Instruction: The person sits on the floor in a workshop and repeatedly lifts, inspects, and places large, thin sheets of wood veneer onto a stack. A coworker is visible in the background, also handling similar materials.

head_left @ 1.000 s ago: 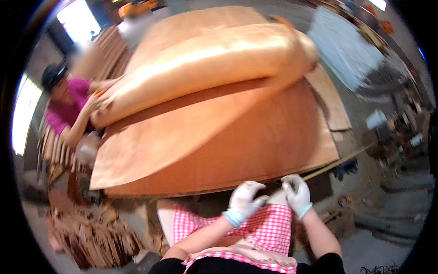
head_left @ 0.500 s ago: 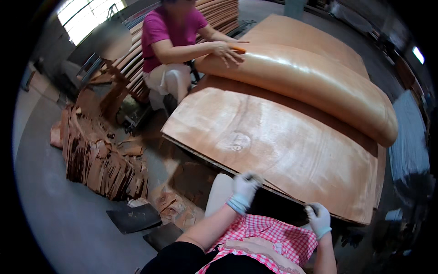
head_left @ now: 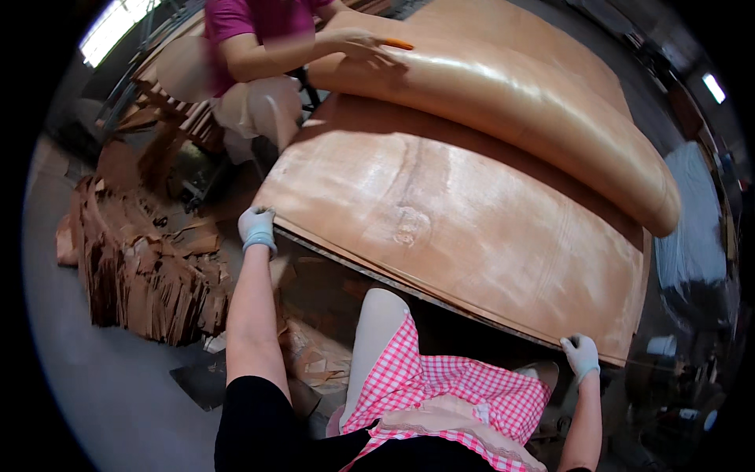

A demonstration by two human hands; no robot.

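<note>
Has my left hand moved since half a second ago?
Yes: your left hand went left along the near edge of the wood sheet, to its left corner.

- Eleven o'clock: co-worker in magenta short-sleeved top, head cut off, fingers blurred!
- One o'clock: glossy tan wood-sheet roll hides what's beneath.
- Four o'clock: dark floor clutter, too small to tell!
</note>
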